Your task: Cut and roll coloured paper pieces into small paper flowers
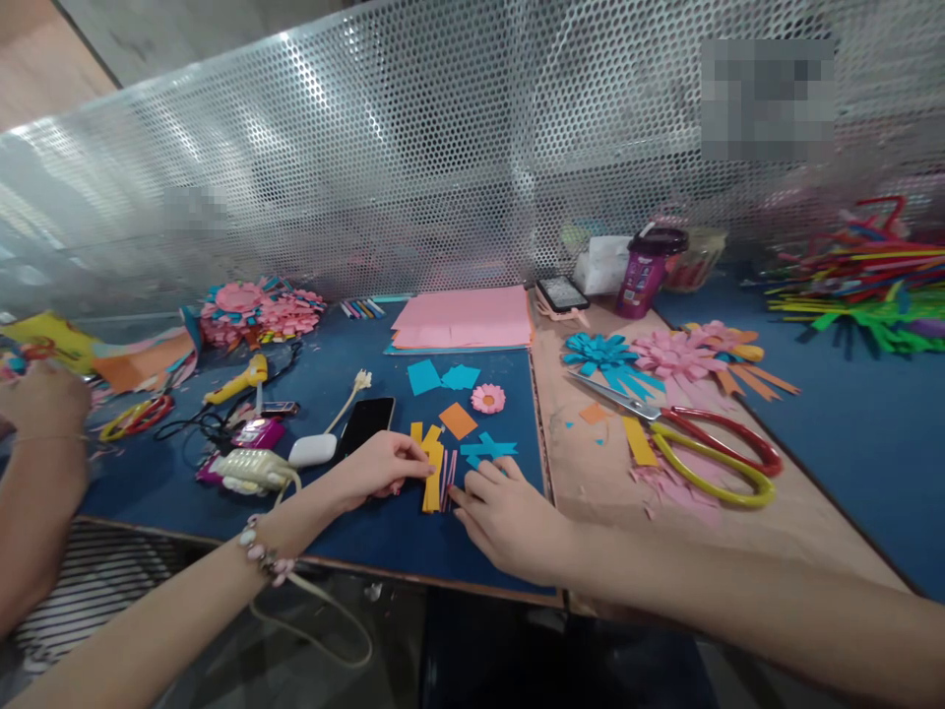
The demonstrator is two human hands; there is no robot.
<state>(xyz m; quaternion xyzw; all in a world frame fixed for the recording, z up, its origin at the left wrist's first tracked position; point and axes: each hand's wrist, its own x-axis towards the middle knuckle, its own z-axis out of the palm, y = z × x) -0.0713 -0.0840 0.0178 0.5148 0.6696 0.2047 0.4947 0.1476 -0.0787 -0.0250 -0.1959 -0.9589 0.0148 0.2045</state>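
My left hand has its fingers pinched at the left edge of a small stack of yellow paper strips lying on the blue tabletop. Thin pink paper strips lie just right of the stack. My right hand is curled, its fingertips together at the lower part of the pink strips. Crossed blue paper strips lie just beyond my right hand. Farther off are an orange paper square, blue paper pieces and a small pink paper flower.
Red-and-yellow-handled scissors lie on cardboard at right, near paper flowers. A phone, power strip and yellow glue gun sit at left. A purple cup stands behind. Another person's arm reaches in at far left.
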